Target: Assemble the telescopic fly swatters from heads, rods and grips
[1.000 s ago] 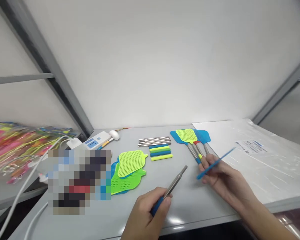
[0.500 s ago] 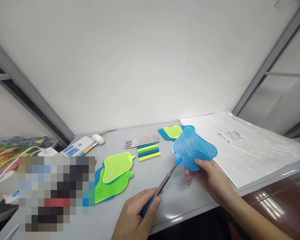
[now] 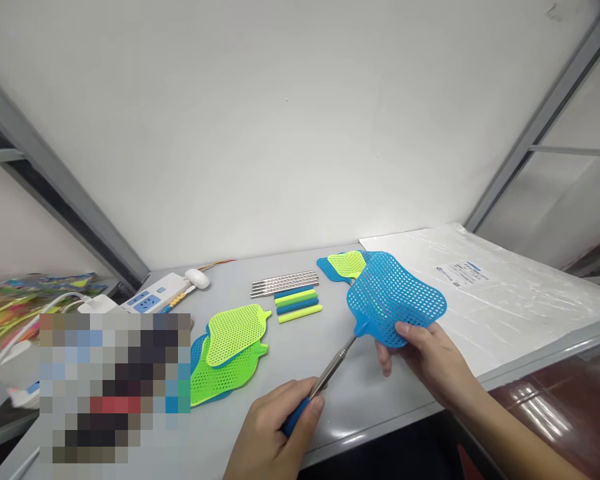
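Blue plastic mesh, shaped like a broad flyswatter head, tilts above the grey surface, right of centre in front of you. Your right hand has it by the lower edge, thumb pressed on the upper face and fingers partly curled below; how firmly they grip, you cannot tell from this view. The head's narrow neck meets the tip of a slim metal rod, which slants down towards you into a dark blue grip. Your left hand is closed around that grip, thumb along its near side.

To the left lies an overlapping pile of yellow, green and blue mesh heads. Beyond your hands, four blue and yellow tubes sit beside a row of metal rods. A yellow mesh head rests on blue ones behind the held piece, near a labelled white package.
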`<state>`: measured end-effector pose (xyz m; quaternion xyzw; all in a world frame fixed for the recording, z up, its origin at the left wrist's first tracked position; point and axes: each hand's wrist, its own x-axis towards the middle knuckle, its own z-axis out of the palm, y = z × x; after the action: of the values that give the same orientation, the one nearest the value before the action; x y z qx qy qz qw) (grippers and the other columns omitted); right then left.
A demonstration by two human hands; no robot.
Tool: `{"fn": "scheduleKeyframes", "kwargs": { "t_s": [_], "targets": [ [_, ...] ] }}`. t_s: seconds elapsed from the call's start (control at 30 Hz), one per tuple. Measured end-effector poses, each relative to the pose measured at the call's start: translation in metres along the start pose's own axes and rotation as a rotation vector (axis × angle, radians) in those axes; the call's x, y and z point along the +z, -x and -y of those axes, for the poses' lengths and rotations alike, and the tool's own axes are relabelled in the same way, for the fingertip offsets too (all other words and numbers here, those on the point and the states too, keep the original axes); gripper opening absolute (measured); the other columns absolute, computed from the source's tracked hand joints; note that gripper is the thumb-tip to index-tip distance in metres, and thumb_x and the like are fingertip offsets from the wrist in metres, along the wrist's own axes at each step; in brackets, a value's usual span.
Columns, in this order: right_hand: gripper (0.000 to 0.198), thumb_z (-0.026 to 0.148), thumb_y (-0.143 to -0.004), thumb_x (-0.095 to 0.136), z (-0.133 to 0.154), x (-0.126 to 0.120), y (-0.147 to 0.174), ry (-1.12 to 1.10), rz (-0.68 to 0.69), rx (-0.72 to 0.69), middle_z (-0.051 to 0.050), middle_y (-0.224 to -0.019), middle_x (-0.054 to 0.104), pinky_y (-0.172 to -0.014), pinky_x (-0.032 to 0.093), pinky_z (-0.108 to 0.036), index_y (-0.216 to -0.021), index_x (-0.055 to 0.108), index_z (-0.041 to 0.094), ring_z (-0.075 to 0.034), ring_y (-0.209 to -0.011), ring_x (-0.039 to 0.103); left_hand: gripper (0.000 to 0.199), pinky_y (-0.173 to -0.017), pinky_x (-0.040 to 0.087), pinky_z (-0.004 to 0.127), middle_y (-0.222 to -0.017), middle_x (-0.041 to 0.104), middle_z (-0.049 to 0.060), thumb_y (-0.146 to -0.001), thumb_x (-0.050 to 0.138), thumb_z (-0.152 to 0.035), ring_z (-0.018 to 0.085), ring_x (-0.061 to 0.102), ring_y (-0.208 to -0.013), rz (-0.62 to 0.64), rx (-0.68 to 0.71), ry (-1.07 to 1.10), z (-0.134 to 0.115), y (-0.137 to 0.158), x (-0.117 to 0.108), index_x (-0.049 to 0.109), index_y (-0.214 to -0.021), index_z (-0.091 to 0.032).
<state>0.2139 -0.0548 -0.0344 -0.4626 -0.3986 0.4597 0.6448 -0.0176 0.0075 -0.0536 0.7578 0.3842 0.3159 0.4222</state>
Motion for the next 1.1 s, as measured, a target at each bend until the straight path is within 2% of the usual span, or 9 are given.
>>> {"fn": "scheduleKeyframes", "kwargs": {
  "t_s": [0.2, 0.37, 0.5, 0.63, 0.73, 0.87, 1.0, 1.1],
  "targets": [
    [0.028, 0.029, -0.091, 0.046, 0.007, -0.004, 0.001, 0.049, 0.094, 0.003, -0.004, -0.062, 0.062, -0.064, 0.048, -0.034, -0.072, 0.062, 0.017, -0.019, -0.061, 0.059, 0.027, -0.084, 0.053, 0.029, -0.101, 0.076, 0.002, -0.082, 0.064, -0.050, 0.025, 0.067, -0.097, 0.010, -0.009, -0.045, 0.003, 0.002, -0.002, 0.078, -0.095, -0.031],
    [0.027, 0.028, -0.089, 0.044, 0.014, -0.014, 0.001, 0.106, 0.181, 0.020, -0.004, -0.062, 0.059, -0.063, 0.044, -0.034, -0.069, 0.059, 0.017, -0.019, -0.060, 0.054, 0.026, -0.085, 0.053, 0.027, -0.104, 0.075, 0.003, -0.085, 0.063, -0.045, 0.025, 0.068, -0.098, 0.167, 0.045, -0.114, 0.003, -0.001, -0.012, 0.076, -0.102, -0.031],
    [0.037, 0.040, -0.094, 0.042, 0.015, -0.012, -0.001, 0.205, 0.127, -0.003, 0.000, -0.056, 0.051, -0.062, 0.039, -0.032, -0.062, 0.049, 0.021, -0.016, -0.055, 0.046, 0.027, -0.084, 0.054, 0.026, -0.100, 0.075, 0.004, -0.089, 0.058, -0.041, 0.023, 0.068, -0.094, 0.237, 0.092, -0.134, -0.003, -0.006, -0.015, 0.074, -0.107, -0.029],
    [0.046, 0.051, -0.097, 0.039, 0.016, 0.000, 0.000, 0.275, -0.001, 0.054, 0.003, -0.054, 0.044, -0.054, 0.034, -0.029, -0.062, 0.044, 0.021, -0.013, -0.050, 0.041, 0.024, -0.083, 0.054, 0.023, -0.101, 0.075, 0.002, -0.089, 0.060, -0.037, 0.021, 0.070, -0.093, 0.204, 0.166, -0.190, -0.006, -0.008, -0.014, 0.073, -0.108, -0.030],
    [0.043, 0.049, -0.097, 0.044, 0.014, 0.005, 0.000, 0.272, -0.037, 0.021, 0.005, -0.055, 0.041, -0.052, 0.031, -0.027, -0.064, 0.040, 0.021, -0.011, -0.050, 0.038, 0.024, -0.085, 0.053, 0.022, -0.102, 0.075, 0.002, -0.088, 0.061, -0.035, 0.020, 0.070, -0.094, 0.153, 0.223, -0.237, -0.006, -0.008, -0.013, 0.073, -0.108, -0.029],
    [0.041, 0.043, -0.098, 0.045, 0.015, 0.008, 0.000, 0.310, 0.001, -0.044, 0.005, -0.056, 0.039, -0.054, 0.031, -0.027, -0.064, 0.037, 0.022, -0.010, -0.052, 0.037, 0.023, -0.077, 0.056, 0.021, -0.099, 0.075, 0.003, -0.091, 0.057, -0.034, 0.019, 0.071, -0.089, 0.159, 0.282, -0.267, -0.008, -0.009, -0.013, 0.072, -0.106, -0.027],
    [0.041, 0.039, -0.100, 0.042, 0.023, 0.013, -0.001, 0.360, 0.053, -0.089, 0.005, -0.056, 0.037, -0.054, 0.031, -0.027, -0.063, 0.036, 0.022, -0.010, -0.051, 0.036, 0.026, -0.087, 0.055, 0.024, -0.107, 0.075, 0.001, -0.092, 0.057, -0.036, 0.020, 0.070, -0.101, 0.085, 0.339, -0.351, -0.004, -0.008, -0.010, 0.070, -0.112, -0.028],
    [0.043, 0.037, -0.101, 0.039, 0.026, 0.015, -0.002, 0.405, 0.082, -0.110, 0.004, -0.056, 0.036, -0.055, 0.032, -0.028, -0.061, 0.035, 0.022, -0.011, -0.052, 0.036, 0.025, -0.086, 0.056, 0.024, -0.105, 0.075, 0.002, -0.093, 0.055, -0.035, 0.020, 0.069, -0.101, 0.071, 0.373, -0.363, -0.004, -0.009, -0.009, 0.069, -0.112, -0.026]
  ]
}}
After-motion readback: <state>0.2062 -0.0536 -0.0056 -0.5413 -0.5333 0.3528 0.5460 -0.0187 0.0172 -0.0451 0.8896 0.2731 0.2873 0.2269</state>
